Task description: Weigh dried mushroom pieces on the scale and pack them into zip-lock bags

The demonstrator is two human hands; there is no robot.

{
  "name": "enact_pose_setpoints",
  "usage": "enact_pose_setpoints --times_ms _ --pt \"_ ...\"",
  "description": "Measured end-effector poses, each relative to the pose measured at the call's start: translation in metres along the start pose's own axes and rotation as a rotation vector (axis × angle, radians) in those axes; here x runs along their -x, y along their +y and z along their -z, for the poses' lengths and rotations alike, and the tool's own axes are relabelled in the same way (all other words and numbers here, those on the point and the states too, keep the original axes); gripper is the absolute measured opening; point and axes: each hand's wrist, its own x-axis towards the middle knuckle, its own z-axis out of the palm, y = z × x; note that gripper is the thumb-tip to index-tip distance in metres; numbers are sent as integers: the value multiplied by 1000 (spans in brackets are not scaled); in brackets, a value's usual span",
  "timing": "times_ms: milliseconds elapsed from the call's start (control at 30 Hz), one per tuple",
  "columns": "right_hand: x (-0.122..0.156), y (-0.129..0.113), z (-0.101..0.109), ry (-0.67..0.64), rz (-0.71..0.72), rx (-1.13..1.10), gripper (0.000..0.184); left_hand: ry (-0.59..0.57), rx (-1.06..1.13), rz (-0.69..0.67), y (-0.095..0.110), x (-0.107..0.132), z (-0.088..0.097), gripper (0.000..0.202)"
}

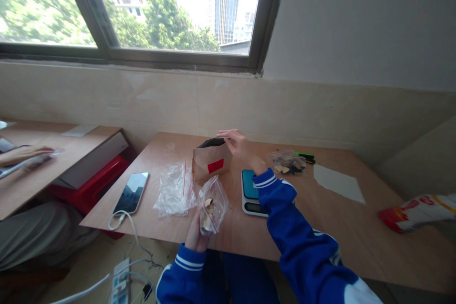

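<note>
My left hand (194, 235) is closed around a clear zip-lock bag (213, 206) at the table's front edge. Pale and dark flat pieces lie in the bottom of that bag. Behind it stands a brown paper bag (203, 164) with a red label, its top gaping. My right hand (240, 146) is at the paper bag's right upper rim, fingers stretched leftward over the opening; nothing shows in them. Beneath my right forearm is a digital kitchen scale (250, 185) with a teal top, its display partly covered by the sleeve.
Empty clear bags (174, 190) lie left of the paper bag, near a phone (131, 192) on a white cable. To the right are a filled zip-lock bag (288, 164), a green-black tool (305, 157), white paper (338, 183) and a red-white package (416, 211). Another person's hand (32, 154) is far left.
</note>
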Motion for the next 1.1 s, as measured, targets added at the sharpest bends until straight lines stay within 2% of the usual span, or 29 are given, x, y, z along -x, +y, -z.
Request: enact_pose_setpoints --times_ms 67,100,167,233,300,433,533,633,800,900,1000,1100 --pt "14 -20 5 71 -87 -139 20 -111 79 163 4 4 -2 23" --pt "23 -32 7 49 -149 -235 19 -147 122 198 6 6 -2 28" --pt "46 -54 9 -177 -256 -405 17 -174 144 139 7 6 -3 41" --pt "69 -71 6 -393 -329 -409 17 -199 100 51 5 4 -3 50" --pt "90 -80 -2 -472 -361 -325 17 -219 31 -45 2 1 -2 55" --pt "115 -81 -28 -484 -404 -295 32 -220 -164 -249 -3 -3 2 56" --pt "125 -78 -41 -473 -495 -382 26 -138 -317 -404 0 -1 4 53" --pt "130 -78 -45 -452 -545 -393 24 -49 -438 -526 6 6 4 49" --pt "131 -88 -42 -475 -488 -417 30 39 -659 -674 13 13 2 45" --pt "132 -90 -43 -510 -469 -508 38 53 -733 -720 13 13 4 45" --pt "138 -83 -48 -509 -567 -665 42 25 -704 -680 12 12 4 48" --pt "144 -72 -55 -368 -699 -767 46 67 -602 -614 14 13 1 53"
